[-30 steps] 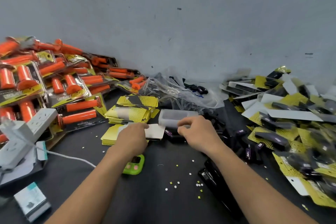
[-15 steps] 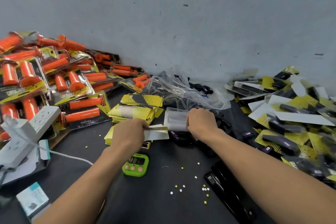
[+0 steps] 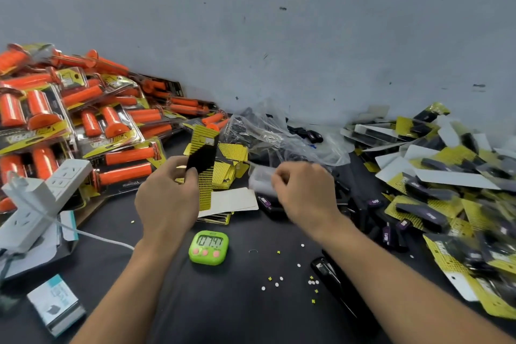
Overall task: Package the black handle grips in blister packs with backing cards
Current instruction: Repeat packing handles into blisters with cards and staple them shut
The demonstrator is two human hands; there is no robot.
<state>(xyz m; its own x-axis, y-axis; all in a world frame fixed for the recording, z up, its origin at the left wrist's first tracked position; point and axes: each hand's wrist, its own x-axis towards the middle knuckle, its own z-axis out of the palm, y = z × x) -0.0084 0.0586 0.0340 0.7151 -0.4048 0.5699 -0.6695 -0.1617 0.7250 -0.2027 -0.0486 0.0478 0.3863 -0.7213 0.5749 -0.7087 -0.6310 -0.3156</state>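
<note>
My left hand (image 3: 167,198) holds a yellow-and-black backing card (image 3: 206,159) upright above the black table. My right hand (image 3: 305,193) has its fingers curled at the edge of a clear blister pack (image 3: 261,179), which is blurred. More backing cards lie stacked (image 3: 233,158) just behind the hands, and one white card (image 3: 233,200) lies face down. Loose black handle grips (image 3: 372,204) with purple labels lie to the right of my right hand.
Packs of orange grips (image 3: 83,120) pile up at the left beside a white power strip (image 3: 42,195). Finished black-grip packs (image 3: 446,190) heap at the right. A clear plastic bag (image 3: 279,134) lies by the wall. A green timer (image 3: 208,247), a black stapler (image 3: 332,279) and a small box (image 3: 55,304) lie near me.
My left hand has lifted a backing card off the stack and turned it upright. My right hand has drawn the clear blister slightly right and toward me.
</note>
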